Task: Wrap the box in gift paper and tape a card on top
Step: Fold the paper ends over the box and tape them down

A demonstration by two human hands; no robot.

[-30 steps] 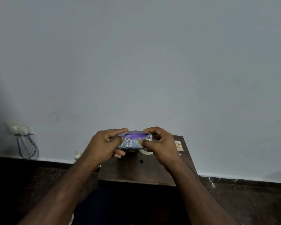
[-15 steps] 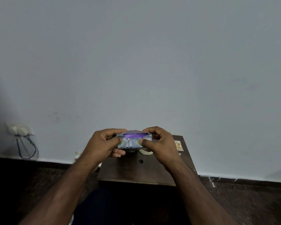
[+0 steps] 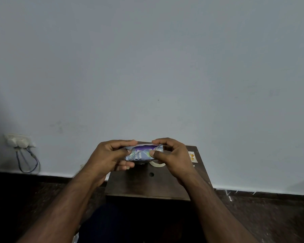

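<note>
Here we see the left hand [image 3: 111, 156] and right hand [image 3: 172, 155] pinching the gift paper [image 3: 140, 153] around the box, fingers closed on its ends, above the table [image 3: 147, 186]

Both forearms reaching fwd from 6 o'clock, converging mid-frame, left hand [image 3: 111, 156] at 9 o'clock and right hand [image 3: 172, 155] at 3 o'clock of the pair, fingers curled, thumbs pressing inward, both clamped.

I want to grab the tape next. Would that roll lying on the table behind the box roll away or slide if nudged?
The tape roll seems to lie flat on the dark table, so it should slide, not roll. It looks thin and hollow, probably light. The right hand covers part of it.
</note>
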